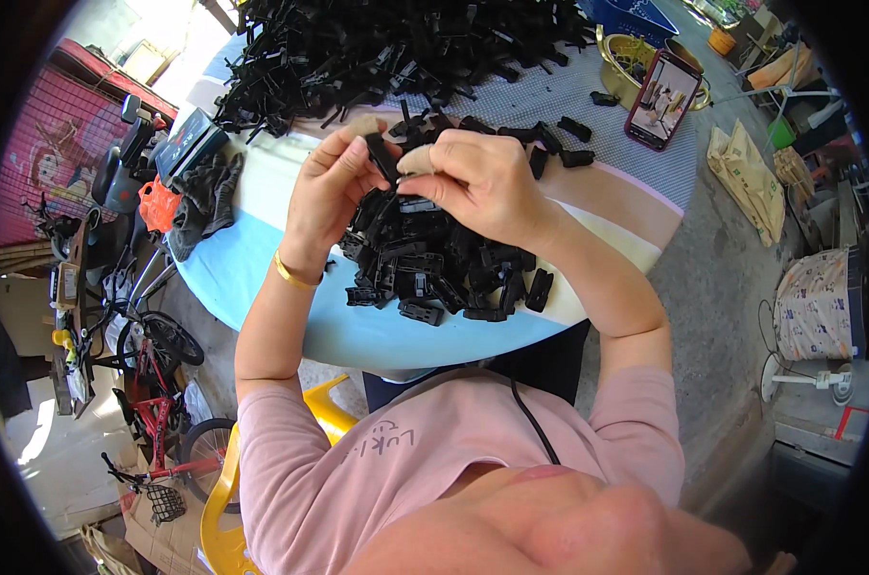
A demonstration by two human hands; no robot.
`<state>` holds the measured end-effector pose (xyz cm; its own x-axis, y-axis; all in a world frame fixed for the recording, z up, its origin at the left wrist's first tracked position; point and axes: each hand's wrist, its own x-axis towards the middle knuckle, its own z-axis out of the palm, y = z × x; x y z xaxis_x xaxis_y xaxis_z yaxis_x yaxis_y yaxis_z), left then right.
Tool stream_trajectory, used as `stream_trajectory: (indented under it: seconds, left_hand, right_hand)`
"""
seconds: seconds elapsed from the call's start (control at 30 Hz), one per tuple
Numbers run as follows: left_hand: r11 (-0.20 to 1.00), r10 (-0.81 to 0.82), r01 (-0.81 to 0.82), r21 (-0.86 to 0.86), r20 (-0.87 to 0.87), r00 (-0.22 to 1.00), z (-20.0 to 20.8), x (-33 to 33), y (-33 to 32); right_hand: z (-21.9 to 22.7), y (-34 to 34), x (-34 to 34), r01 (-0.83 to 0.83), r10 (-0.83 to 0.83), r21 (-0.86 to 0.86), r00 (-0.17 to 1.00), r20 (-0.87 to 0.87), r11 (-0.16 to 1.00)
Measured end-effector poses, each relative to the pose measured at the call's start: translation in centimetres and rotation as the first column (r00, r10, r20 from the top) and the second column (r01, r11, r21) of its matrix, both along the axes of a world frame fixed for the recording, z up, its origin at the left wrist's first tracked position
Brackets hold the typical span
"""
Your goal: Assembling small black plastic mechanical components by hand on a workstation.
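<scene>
Between the thumb and fingers of my left hand [334,177] is a black plastic part [382,158], held tilted above the table. My right hand [487,177] is closed in a pinch against the part's near end; whatever lies between its fingertips is too small to make out. Tan covers wrap a fingertip on each hand. Just below my hands spreads a loose heap of similar black plastic parts [420,264]. A much larger pile of black pieces [396,57] covers the far side of the round table [252,278].
A phone [662,101] leans against a gold-coloured pot [618,79] at the far right. Dark cloth [209,196] and an orange bag [156,204] are at the table's left edge. A yellow chair [221,489] and a red bicycle [156,422] stand to the left.
</scene>
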<state>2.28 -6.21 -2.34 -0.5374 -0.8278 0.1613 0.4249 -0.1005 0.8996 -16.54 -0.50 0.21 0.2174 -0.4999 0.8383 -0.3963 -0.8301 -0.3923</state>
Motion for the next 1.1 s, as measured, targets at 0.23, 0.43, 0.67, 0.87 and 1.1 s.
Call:
stream_trajectory:
  seconds: [0.23,0.43,0.67,0.87,1.1]
  left_hand:
    - [0.982,0.069,-0.012,-0.186,0.301,0.951,2.8,-0.4,2.9]
    - [0.963,0.000,0.054,-0.262,0.201,0.980,3.1,-1.0,4.4]
    - [0.884,0.201,-0.036,-0.466,0.308,0.930,1.8,-1.2,4.4]
    - [0.970,0.078,-0.041,-0.241,0.144,0.987,2.1,-1.0,3.6]
    - [0.930,0.173,-0.130,-0.344,0.099,0.980,1.1,-1.1,3.6]
  right_hand:
    - [-0.4,0.3,0.3,-0.009,0.013,0.080,0.999,-0.041,0.997]
    - [0.0,0.6,0.2,-0.121,0.022,0.462,0.976,0.215,0.879]
    - [-0.1,0.4,0.2,-0.166,0.049,0.641,0.979,0.197,0.749]
    - [0.1,0.5,0.0,-0.267,0.065,0.659,0.947,0.315,0.703]
    - [0.2,0.7,0.6,-0.214,0.056,0.686,0.968,0.245,0.695]
